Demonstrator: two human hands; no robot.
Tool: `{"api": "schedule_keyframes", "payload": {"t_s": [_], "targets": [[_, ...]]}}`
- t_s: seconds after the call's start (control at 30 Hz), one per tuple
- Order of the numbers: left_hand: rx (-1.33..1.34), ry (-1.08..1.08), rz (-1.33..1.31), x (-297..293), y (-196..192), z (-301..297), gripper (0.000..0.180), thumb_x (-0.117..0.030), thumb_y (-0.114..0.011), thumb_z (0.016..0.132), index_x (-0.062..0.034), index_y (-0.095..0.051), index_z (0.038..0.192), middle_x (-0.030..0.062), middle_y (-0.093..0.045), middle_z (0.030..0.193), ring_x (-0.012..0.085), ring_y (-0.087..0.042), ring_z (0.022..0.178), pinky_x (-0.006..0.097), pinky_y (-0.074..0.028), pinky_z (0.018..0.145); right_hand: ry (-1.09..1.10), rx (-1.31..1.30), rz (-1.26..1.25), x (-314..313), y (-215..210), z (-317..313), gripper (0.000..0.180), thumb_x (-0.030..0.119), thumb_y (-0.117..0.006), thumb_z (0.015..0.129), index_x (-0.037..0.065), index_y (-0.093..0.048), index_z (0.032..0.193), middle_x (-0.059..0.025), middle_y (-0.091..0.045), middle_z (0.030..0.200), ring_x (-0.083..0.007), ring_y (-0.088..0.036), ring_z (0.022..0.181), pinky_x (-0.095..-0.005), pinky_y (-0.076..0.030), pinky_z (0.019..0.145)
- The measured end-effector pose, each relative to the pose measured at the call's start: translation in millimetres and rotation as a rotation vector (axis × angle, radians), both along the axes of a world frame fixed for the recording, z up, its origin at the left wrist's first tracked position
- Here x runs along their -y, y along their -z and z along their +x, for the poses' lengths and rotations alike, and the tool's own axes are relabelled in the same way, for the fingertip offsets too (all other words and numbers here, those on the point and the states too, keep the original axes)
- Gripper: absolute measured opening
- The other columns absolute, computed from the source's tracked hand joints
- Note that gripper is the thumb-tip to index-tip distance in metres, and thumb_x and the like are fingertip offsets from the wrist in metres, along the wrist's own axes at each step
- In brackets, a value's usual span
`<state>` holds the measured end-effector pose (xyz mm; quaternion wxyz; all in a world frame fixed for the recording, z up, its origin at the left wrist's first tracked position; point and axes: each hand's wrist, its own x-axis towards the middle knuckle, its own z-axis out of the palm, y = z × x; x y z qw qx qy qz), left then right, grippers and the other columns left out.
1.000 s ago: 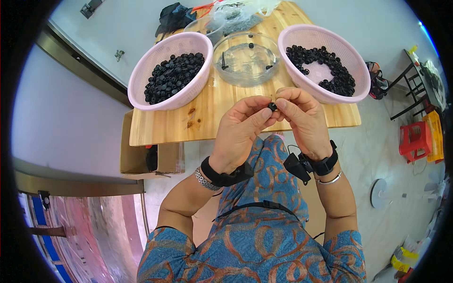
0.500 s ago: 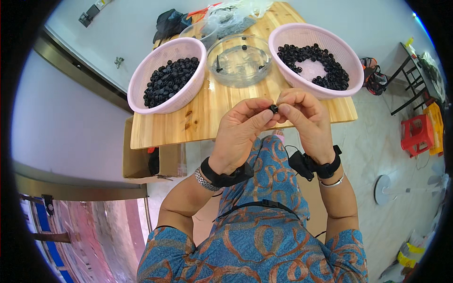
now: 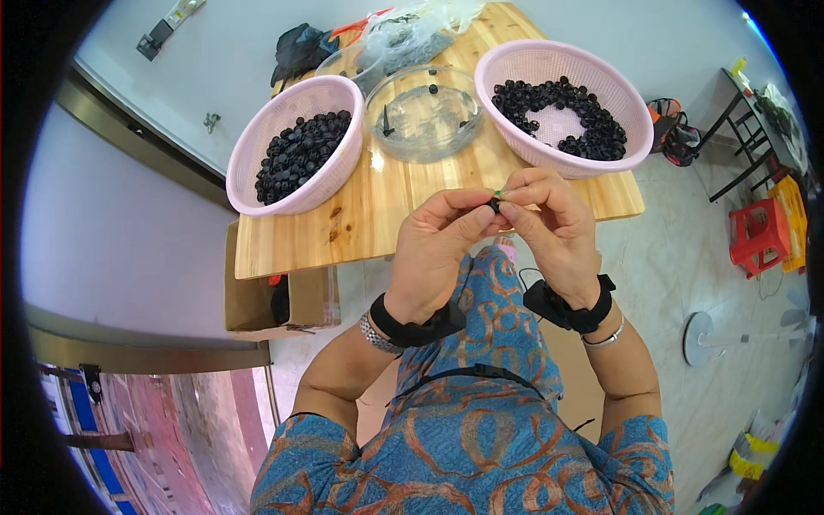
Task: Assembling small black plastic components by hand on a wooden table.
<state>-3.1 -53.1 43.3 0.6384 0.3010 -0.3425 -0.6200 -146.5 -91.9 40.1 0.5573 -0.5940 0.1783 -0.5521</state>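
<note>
Just in front of the table's near edge, my left hand (image 3: pixel 438 249) pinches a small round black plastic piece (image 3: pixel 495 204) between thumb and fingertips. My right hand (image 3: pixel 556 236) is closed in a pinch on the same piece from the other side. A tiny bit of green (image 3: pixel 498 194) shows at the fingertips; what it belongs to is hidden. On the table, a pink basket (image 3: pixel 245 193) at the left holds a heap of small black caps (image 3: pixel 300 159). The pink basket (image 3: pixel 633 94) at the right holds similar black pieces (image 3: pixel 592 129) in a loose ring.
Between the baskets, a clear round tray (image 3: pixel 421 154) holds a few black bits. Plastic bags (image 3: pixel 412 43) and a black bag (image 3: pixel 302 56) lie at the wooden table's (image 3: pixel 378 219) far end. A cardboard box (image 3: pixel 309 300) stands under its left side; a red stool (image 3: pixel 760 240) is farther right.
A green bit has come into sight between my fingertips. Both hands stay pinched on the black piece, with little movement. The whole view has shifted slightly.
</note>
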Motion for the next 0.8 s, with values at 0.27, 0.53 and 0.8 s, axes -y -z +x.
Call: {"api": "schedule_keyframes", "payload": {"t_s": [0.27, 0.53, 0.8], "targets": [[0.029, 0.016, -0.007, 6.5, 4.7, 2.9, 0.02, 0.0, -0.056, 0.083, 0.0036, -0.054, 0.103, 0.0116, -0.061, 0.096, 0.0152, -0.061, 0.084, 0.025, -0.05, 0.077, 0.008, -0.008, 0.07, 4.9, -2.2, -3.7, 0.01, -0.008, -0.052, 0.081, -0.006, -0.054, 0.091, -0.0081, -0.049, 0.098, -0.0111, -0.057, 0.079, -0.0202, -0.051, 0.068], [0.18, -0.019, -0.062, 8.7, 0.4, 0.5, 0.02, 0.0, -0.058, 0.082, 0.0036, -0.055, 0.102, 0.0108, -0.061, 0.094, 0.015, -0.061, 0.083, 0.025, -0.051, 0.075, 0.189, -0.339, -0.285, 4.7, -9.1, -5.0, 0.007, -0.006, -0.052, 0.082, -0.004, -0.054, 0.088, -0.0093, -0.051, 0.095, -0.0132, -0.058, 0.077, -0.0224, -0.05, 0.065], [-0.103, 0.021, 0.1, 15.5, 10.9, 2.3, 0.021, 0.001, -0.051, 0.085, 0.0028, -0.053, 0.106, 0.0099, -0.059, 0.098, 0.0154, -0.059, 0.086, 0.025, -0.049, 0.078, 0.091, -0.085, 0.062, 12.2, -2.2, -1.5, 0.011, -0.003, -0.054, 0.082, -0.004, -0.054, 0.094, -0.0083, -0.053, 0.094, -0.0107, -0.056, 0.074, -0.0213, -0.048, 0.066]]}}
